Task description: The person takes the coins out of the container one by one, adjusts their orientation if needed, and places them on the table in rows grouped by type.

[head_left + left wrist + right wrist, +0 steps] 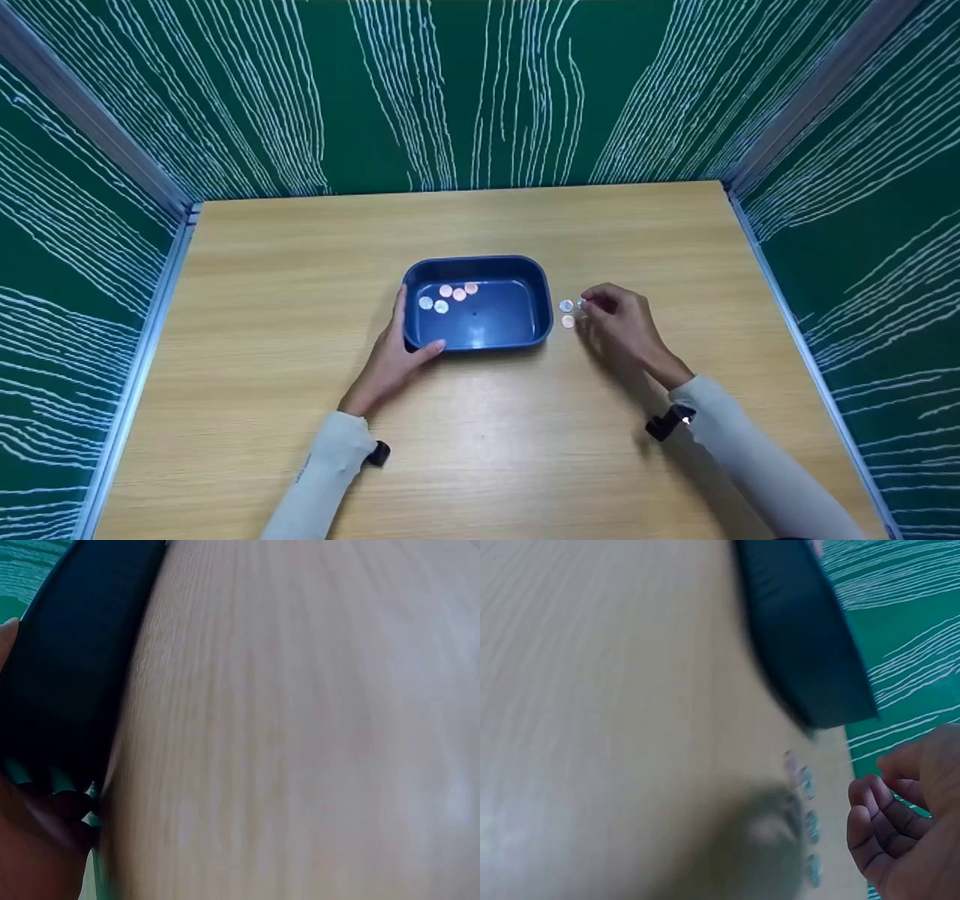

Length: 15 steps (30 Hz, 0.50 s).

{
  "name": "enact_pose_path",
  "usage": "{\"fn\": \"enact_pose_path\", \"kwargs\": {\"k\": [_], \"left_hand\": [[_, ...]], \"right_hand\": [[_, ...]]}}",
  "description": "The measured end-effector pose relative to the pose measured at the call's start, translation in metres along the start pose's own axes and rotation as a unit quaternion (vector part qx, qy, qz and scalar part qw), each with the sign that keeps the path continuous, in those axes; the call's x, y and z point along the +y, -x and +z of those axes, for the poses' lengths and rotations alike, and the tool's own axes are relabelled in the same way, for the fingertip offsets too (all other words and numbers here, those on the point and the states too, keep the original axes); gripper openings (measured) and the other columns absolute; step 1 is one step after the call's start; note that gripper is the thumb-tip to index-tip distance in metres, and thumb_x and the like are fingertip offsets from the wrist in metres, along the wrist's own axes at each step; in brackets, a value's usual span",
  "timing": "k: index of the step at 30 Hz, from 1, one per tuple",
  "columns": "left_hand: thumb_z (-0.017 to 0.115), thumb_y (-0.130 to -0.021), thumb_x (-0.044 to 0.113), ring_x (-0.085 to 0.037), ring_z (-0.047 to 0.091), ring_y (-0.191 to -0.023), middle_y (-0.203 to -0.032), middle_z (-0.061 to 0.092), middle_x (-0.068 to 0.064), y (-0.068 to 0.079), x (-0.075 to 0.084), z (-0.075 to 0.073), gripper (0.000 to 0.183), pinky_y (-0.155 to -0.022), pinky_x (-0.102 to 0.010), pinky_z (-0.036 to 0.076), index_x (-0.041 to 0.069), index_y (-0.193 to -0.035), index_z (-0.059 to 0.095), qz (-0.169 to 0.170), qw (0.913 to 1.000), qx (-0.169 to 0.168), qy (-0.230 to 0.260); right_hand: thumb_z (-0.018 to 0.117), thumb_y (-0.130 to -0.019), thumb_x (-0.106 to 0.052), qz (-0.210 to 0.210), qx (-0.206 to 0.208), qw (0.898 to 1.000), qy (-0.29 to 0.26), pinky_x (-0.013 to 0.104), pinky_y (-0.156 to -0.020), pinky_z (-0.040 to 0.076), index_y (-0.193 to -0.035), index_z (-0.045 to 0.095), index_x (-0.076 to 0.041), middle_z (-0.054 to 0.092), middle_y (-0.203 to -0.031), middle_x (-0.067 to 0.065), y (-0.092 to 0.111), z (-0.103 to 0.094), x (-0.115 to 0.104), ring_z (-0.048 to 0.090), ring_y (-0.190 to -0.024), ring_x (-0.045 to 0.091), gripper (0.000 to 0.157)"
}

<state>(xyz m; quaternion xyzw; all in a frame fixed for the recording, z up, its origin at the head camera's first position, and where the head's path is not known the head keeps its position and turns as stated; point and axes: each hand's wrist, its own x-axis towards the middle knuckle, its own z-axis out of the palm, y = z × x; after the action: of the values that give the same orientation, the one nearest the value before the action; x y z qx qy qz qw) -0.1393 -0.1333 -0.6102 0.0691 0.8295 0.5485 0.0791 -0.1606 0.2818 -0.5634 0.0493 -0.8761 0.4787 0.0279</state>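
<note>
A dark blue plastic tray (491, 347) stands on the table, with several silver and copper-coloured coins (441, 307) lying in its left part. My left hand (391, 352) grips its left end, thumb at the near rim and fingers along the side wall. Just right of the tray, my right hand (621, 321) hovers over the table with loosely bent fingers. Nothing shows between thumb and fingers in the right wrist view. Beneath that hand lie several more coins (813, 826). From the head view, a silver coin (566, 305) and a copper-coloured coin (568, 322) show beside the fingertips.
The wooden table (300, 255) is bounded at the back and sides by green walls (465, 90) with white wavy lines. Metal frame rails (142, 315) run along the table's sides. A dark wrist camera (670, 422) sits on the right sleeve.
</note>
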Motion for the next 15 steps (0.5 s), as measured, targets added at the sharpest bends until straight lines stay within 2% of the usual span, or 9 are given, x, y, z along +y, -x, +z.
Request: {"fn": "enact_pose_path", "kwargs": {"k": [6,15], "left_hand": [[0.087,-0.096,0.041,-0.044,0.040,-0.157,-0.181,0.023,-0.019,0.000,-0.001,0.001,0.121,-0.125,-0.062,0.036,0.029,-0.179,0.000,0.004,0.9999,0.005,-0.008],[0.086,-0.096,0.044,-0.044,0.038,-0.158,-0.182,0.021,-0.018,0.000,-0.002,0.001,0.121,-0.126,-0.063,0.035,0.033,-0.179,-0.002,0.001,1.0000,0.003,-0.007]], "right_hand": [[0.077,-0.101,0.001,-0.024,0.001,0.999,-0.030,0.015,-0.074,0.053,-0.112,0.079,0.006,0.079,-0.101,0.018,-0.008,0.003,-0.018,0.068,-0.084,0.014,0.013],[0.080,-0.099,-0.002,-0.044,-0.042,0.998,-0.028,0.021,-0.077,0.057,-0.116,0.081,0.005,0.081,-0.102,0.015,-0.020,0.016,-0.040,0.072,-0.087,0.022,0.018]]}}
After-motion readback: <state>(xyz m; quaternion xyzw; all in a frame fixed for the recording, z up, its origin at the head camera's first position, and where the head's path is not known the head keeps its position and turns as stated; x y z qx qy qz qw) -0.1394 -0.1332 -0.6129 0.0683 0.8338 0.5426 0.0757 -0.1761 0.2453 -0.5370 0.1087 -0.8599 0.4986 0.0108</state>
